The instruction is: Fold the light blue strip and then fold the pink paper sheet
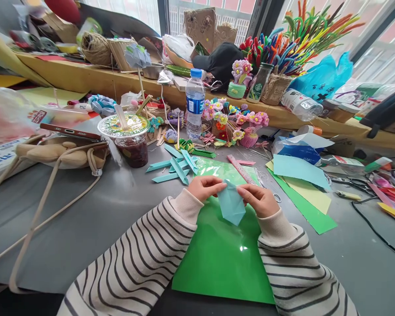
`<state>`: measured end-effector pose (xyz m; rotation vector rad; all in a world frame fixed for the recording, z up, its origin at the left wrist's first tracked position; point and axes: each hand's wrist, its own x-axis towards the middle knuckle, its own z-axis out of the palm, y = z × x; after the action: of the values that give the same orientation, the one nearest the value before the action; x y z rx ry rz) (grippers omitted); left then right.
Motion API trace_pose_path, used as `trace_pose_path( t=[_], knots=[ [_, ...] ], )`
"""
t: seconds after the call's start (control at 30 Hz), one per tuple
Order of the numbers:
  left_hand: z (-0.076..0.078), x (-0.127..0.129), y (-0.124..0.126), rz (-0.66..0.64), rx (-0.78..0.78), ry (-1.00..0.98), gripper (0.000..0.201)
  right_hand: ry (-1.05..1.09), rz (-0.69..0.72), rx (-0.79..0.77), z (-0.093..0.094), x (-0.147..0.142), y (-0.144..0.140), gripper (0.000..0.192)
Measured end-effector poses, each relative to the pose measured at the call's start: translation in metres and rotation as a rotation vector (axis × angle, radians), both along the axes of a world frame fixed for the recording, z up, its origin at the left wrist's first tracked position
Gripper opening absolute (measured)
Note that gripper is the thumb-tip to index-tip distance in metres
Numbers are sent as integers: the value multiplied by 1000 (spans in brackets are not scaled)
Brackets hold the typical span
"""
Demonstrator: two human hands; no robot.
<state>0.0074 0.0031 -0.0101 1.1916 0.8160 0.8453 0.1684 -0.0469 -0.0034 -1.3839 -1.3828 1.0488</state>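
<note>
Between my two hands is a light blue sheet of folded paper, creased and coming to a point at the bottom. My left hand pinches its upper left edge between thumb and fingers. On the other side, my right hand grips the upper right edge the same way. Both hands are above a shiny green mat on the grey table. Just beyond my left hand lies a pile of folded blue paper strips. A pink ruler rests at the mat's far end, behind the paper.
A lidded cup of dark drink and a beige bag stand at left. A water bottle rises behind the strips. Coloured paper sheets and scissors lie at right. A crowded wooden ledge runs along the back.
</note>
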Motion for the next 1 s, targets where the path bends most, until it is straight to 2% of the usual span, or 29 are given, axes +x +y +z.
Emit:
trace_pose_path(
  t=[0.1, 0.23, 0.37, 0.43, 0.57, 0.63, 0.77, 0.9, 1.0],
  knots=[
    [-2, 1, -1, -35, 44, 40, 22, 0, 26, 3, 1, -4, -2, 20],
    [-3, 1, 0, 13, 78, 38, 22, 17, 43, 1, -2, -10, -3, 22],
    [-4, 1, 0, 32, 85, 28, 24, 23, 153, -47, -3, -12, -3, 23],
    [-5, 1, -1, 5, 99, 47, 23, 28, 161, -70, -4, -12, -3, 23],
    [-7, 2, -1, -87, 149, 88, 24, 46, 90, -70, -5, -13, -4, 24],
    [-7, 2, -1, -105, 150, 83, 32, 71, 82, -71, -6, -13, -4, 24],
    [-4, 0, 1, -76, 74, 45, 46, 166, -3, -72, -5, -11, -3, 24],
    [-2, -1, 3, -51, -20, 3, 42, 287, -187, -73, -2, -5, -1, 23],
    [-2, 0, 3, 7, -37, 7, 38, 325, -219, -101, -1, -2, 0, 23]
  ],
)
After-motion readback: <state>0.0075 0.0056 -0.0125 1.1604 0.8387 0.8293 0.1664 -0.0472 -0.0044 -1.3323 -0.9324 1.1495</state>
